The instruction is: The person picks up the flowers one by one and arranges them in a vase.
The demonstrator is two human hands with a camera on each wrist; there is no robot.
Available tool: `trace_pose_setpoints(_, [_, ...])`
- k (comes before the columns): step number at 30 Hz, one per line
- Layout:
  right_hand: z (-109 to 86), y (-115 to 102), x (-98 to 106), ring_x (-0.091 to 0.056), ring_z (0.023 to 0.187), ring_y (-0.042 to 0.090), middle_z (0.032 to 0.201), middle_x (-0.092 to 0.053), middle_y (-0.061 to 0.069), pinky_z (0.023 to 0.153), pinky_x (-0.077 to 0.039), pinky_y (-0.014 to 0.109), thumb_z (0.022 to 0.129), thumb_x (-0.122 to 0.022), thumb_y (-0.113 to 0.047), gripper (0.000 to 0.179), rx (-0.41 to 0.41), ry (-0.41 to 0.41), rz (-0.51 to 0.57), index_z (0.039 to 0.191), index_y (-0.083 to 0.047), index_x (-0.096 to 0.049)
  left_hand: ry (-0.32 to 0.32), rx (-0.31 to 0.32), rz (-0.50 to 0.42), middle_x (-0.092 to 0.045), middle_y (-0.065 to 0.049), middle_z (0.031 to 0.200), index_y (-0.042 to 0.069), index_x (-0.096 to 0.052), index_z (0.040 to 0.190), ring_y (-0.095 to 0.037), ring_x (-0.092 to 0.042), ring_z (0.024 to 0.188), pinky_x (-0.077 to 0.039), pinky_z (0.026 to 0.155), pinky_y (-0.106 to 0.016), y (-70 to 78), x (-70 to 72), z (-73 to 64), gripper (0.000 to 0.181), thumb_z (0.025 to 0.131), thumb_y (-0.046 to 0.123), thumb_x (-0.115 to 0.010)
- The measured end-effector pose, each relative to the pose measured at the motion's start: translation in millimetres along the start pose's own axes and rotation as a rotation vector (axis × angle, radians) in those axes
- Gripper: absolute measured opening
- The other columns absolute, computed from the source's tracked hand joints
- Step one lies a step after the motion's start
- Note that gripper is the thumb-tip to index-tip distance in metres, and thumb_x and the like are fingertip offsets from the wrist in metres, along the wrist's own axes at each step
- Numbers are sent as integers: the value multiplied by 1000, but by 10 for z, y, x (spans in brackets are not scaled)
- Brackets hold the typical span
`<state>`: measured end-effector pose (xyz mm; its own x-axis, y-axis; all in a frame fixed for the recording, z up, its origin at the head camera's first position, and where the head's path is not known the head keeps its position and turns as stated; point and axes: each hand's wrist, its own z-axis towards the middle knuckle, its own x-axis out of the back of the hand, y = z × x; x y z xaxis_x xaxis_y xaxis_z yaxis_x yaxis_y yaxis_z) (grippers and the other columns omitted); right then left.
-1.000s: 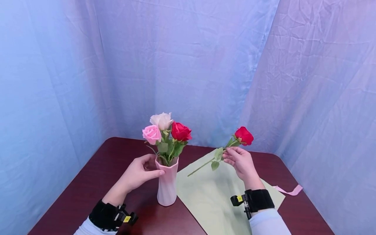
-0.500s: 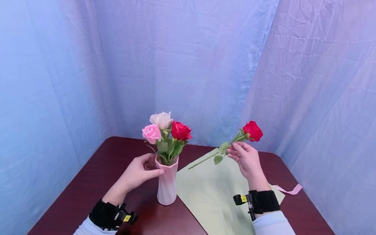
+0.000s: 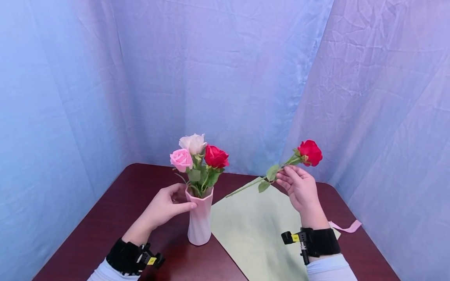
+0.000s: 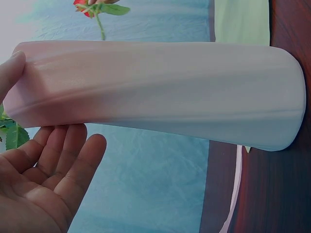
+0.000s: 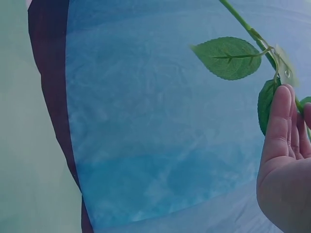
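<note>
A pink-and-white fluted vase (image 3: 200,224) stands upright on the table, holding a white rose (image 3: 193,144), a pink rose (image 3: 181,160) and a red rose (image 3: 216,156). My left hand (image 3: 168,205) grips it near the rim, thumb in front and fingers round the far side. In the left wrist view the vase (image 4: 160,87) lies across the picture, its upper end between thumb and fingers. To the right, my right hand (image 3: 300,187) pinches the stem of another red rose (image 3: 310,153). Its bloom points up and right, and the leafy stem slants down toward the vase.
A pale green sheet of wrapping paper (image 3: 256,230) lies on the dark red-brown table (image 3: 105,218), beneath the raised rose. A pink ribbon (image 3: 348,227) sticks out at the paper's right. Blue-lilac curtains (image 3: 218,78) hang close behind the table.
My right hand has moved up and to the right with the red rose, its bloom rising away from the vase. The left hand and the vase have stayed put.
</note>
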<state>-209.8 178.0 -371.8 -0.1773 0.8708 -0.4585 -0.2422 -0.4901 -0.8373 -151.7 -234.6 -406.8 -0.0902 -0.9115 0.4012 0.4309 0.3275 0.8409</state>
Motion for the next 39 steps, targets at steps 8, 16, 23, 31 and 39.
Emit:
trace_pose_setpoints(8, [-9,-67,-54,-74,80,22,89,-74,13,76,-60,33,103,-59,-2,6,34,-32,98,99,-1,-63,-1,3,-4,-72,-6,100,5,-68,116,-22,-70,89,-58,77,-32,-1,0,4,43,83,26,-87])
trace_pose_setpoints(16, [-33,-102,-40,-74,81,22,89,-73,13,76,-60,32,103,-58,-4,9,44,-39,122,99,-2,-65,-1,0,-11,-72,-6,100,4,-68,116,-22,-70,89,-58,76,-32,-3,-3,5,44,83,25,-87])
trace_pose_setpoints(23, [-48,-114,-20,-74,81,22,90,-74,13,76,-60,32,104,-56,-3,11,52,-49,144,100,-2,-65,-2,-7,-13,-72,-6,100,4,-68,115,-23,-70,89,-58,76,-32,-5,0,3,42,83,24,-86])
trace_pose_setpoints(31, [-53,-97,-78,-74,81,22,90,-74,12,76,-60,32,104,-56,-3,9,81,-31,165,101,-3,-64,-3,-9,-13,-71,-7,101,4,-67,116,-23,-70,89,-58,76,-33,-5,3,1,42,83,24,-86])
trace_pose_setpoints(39, [-49,-79,-184,-74,81,22,91,-74,12,75,-60,31,104,-56,-3,7,86,-48,177,104,-3,-63,-4,-7,-12,-72,-7,101,5,-68,115,-23,-70,90,-58,77,-32,-3,1,4,42,83,25,-86])
